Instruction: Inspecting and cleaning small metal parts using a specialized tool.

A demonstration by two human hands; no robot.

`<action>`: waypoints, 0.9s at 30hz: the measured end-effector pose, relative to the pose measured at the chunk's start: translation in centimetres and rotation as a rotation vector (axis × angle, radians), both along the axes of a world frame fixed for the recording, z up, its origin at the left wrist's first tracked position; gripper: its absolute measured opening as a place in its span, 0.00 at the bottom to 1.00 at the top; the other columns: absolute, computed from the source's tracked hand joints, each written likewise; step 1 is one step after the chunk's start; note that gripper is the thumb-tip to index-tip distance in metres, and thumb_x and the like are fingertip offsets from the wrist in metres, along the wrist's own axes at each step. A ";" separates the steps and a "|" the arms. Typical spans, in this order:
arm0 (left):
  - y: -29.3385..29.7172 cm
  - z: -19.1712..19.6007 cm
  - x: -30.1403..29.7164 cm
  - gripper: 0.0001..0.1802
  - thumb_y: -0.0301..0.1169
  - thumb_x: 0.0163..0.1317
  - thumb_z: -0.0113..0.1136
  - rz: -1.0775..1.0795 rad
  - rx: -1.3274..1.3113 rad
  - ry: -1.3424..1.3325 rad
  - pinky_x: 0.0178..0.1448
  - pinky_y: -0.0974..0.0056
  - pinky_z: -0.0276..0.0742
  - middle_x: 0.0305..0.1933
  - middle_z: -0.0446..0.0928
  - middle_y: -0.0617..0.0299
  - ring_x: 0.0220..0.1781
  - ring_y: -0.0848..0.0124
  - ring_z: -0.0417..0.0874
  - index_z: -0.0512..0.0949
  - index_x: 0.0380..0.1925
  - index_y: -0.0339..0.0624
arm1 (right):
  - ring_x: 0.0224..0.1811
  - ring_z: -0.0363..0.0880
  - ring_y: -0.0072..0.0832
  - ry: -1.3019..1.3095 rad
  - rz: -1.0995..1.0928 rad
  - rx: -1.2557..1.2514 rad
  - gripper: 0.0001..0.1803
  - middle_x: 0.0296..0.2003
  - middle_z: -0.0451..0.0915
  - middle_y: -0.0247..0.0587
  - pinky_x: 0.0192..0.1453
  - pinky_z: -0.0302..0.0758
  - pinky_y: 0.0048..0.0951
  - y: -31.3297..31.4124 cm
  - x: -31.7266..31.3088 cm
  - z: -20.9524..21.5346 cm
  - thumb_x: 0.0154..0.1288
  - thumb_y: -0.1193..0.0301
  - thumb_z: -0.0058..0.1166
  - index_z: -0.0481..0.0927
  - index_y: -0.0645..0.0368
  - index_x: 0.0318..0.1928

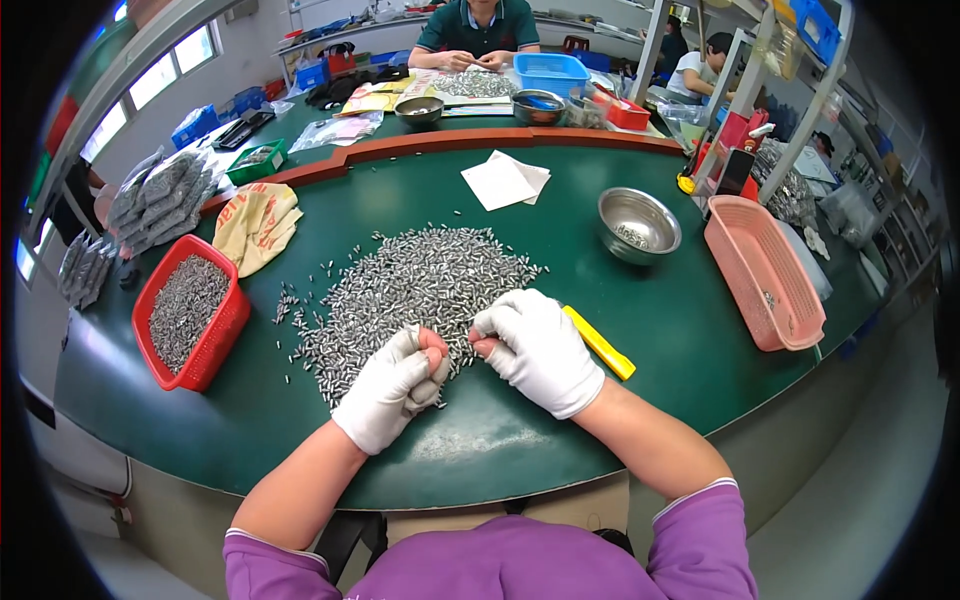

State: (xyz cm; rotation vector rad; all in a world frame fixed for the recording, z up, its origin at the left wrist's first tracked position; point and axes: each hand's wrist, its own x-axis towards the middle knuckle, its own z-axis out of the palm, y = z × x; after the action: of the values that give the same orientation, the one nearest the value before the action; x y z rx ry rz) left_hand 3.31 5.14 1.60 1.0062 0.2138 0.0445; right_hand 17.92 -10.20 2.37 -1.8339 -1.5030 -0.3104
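Observation:
A wide heap of small silvery metal pins (410, 285) covers the middle of the green table. Over the heap's near edge is my left hand (398, 385), in a white glove with bare fingertips, its fingers curled and pinched together. My right hand (535, 352), gloved the same way, faces it a short gap away, thumb and forefinger pressed together. Whatever either hand pinches is too small or hidden to make out. Just right of my right hand lies a yellow-handled tool (600, 343), perhaps a cutter.
A red basket (222, 338) full of small pieces stands left. Right are a steel bowl (660, 245) with some pieces and a pink basket (752, 285). White paper (497, 182) and a yellowish cloth bag (262, 225) lie beyond. A person (480, 35) works across a red-brown ledge (440, 146).

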 end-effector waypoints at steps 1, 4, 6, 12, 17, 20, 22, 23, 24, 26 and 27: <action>-0.2 0.1 0.0 0.11 0.36 0.67 0.60 -0.014 0.020 0.008 0.26 0.75 0.53 0.27 0.66 0.70 0.21 0.83 0.56 0.70 0.41 0.46 | 0.40 0.76 0.39 0.044 0.055 0.014 0.08 0.34 0.76 0.38 0.44 0.74 0.38 0.0 0.2 -0.3 0.55 0.67 0.62 0.78 0.52 0.35; -0.5 0.1 -0.3 0.11 0.34 0.66 0.60 -0.050 0.050 0.028 0.25 0.76 0.52 0.27 0.66 0.71 0.21 0.84 0.57 0.70 0.42 0.46 | 0.39 0.77 0.38 0.143 0.134 0.047 0.07 0.32 0.78 0.37 0.43 0.75 0.37 0.0 -0.4 -0.4 0.53 0.70 0.65 0.80 0.53 0.32; -0.9 0.3 -0.3 0.10 0.33 0.66 0.60 -0.045 0.064 0.039 0.24 0.77 0.52 0.27 0.66 0.71 0.21 0.84 0.57 0.71 0.41 0.45 | 0.39 0.78 0.38 0.146 0.156 0.029 0.08 0.32 0.78 0.36 0.42 0.75 0.37 -0.1 -0.8 -0.1 0.53 0.69 0.65 0.80 0.53 0.32; -0.9 0.3 -0.2 0.08 0.33 0.67 0.61 -0.062 0.038 0.105 0.25 0.77 0.55 0.30 0.69 0.68 0.22 0.83 0.60 0.72 0.40 0.45 | 0.37 0.78 0.38 0.172 0.221 0.032 0.10 0.31 0.79 0.37 0.41 0.75 0.37 -0.4 -0.6 0.0 0.52 0.66 0.67 0.80 0.53 0.32; -0.4 -0.2 -0.3 0.06 0.33 0.69 0.58 -0.134 -0.068 0.074 0.25 0.78 0.54 0.31 0.69 0.68 0.22 0.83 0.60 0.71 0.39 0.47 | 0.37 0.78 0.38 0.306 0.280 0.041 0.06 0.30 0.79 0.38 0.41 0.75 0.35 0.1 -0.6 -0.5 0.56 0.70 0.64 0.80 0.56 0.33; -0.3 -0.1 0.0 0.07 0.34 0.69 0.57 -0.163 -0.062 0.038 0.25 0.78 0.53 0.29 0.67 0.70 0.22 0.84 0.59 0.70 0.39 0.48 | 0.39 0.77 0.40 0.426 0.266 -0.015 0.05 0.33 0.78 0.40 0.45 0.75 0.38 0.0 -0.7 -0.5 0.59 0.69 0.59 0.80 0.55 0.35; -0.4 0.0 -0.2 0.07 0.35 0.69 0.58 -0.140 -0.057 0.042 0.24 0.77 0.52 0.28 0.67 0.70 0.22 0.84 0.59 0.70 0.38 0.49 | 0.39 0.78 0.41 0.439 0.208 -0.010 0.05 0.34 0.78 0.42 0.45 0.75 0.38 0.1 -0.6 -1.0 0.60 0.72 0.58 0.80 0.57 0.37; -0.3 -0.1 -0.1 0.07 0.35 0.69 0.58 -0.140 -0.067 0.033 0.24 0.77 0.53 0.29 0.67 0.70 0.22 0.84 0.59 0.70 0.38 0.49 | 0.39 0.78 0.42 0.446 0.180 0.002 0.06 0.34 0.78 0.43 0.46 0.76 0.38 0.2 -0.6 -1.2 0.60 0.72 0.58 0.80 0.58 0.37; -0.2 -0.3 -0.1 0.08 0.35 0.68 0.58 -0.140 -0.076 0.024 0.24 0.77 0.53 0.29 0.67 0.70 0.22 0.84 0.59 0.69 0.38 0.49 | 0.39 0.79 0.41 0.477 0.158 -0.021 0.06 0.35 0.79 0.43 0.46 0.76 0.37 0.1 -0.5 -1.1 0.59 0.73 0.59 0.81 0.57 0.38; -0.3 -0.4 -0.1 0.09 0.35 0.68 0.59 -0.117 -0.085 0.029 0.24 0.77 0.53 0.29 0.68 0.70 0.22 0.84 0.60 0.69 0.39 0.48 | 0.39 0.79 0.40 0.513 0.159 -0.060 0.06 0.35 0.79 0.43 0.45 0.76 0.36 0.0 -0.4 -0.6 0.58 0.73 0.59 0.81 0.57 0.38; -0.4 -0.4 -0.1 0.09 0.36 0.68 0.59 -0.100 -0.078 0.036 0.24 0.76 0.53 0.28 0.67 0.69 0.21 0.83 0.59 0.71 0.41 0.47 | 0.39 0.80 0.39 0.516 0.179 -0.045 0.07 0.35 0.79 0.42 0.45 0.76 0.35 0.0 -0.4 -0.6 0.57 0.73 0.61 0.82 0.57 0.37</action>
State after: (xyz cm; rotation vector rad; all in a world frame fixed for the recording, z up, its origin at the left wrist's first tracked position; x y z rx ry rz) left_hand 3.25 4.76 1.22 0.9394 0.1963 -0.0727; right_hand 17.51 -10.17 1.73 -1.6325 -1.2966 0.2684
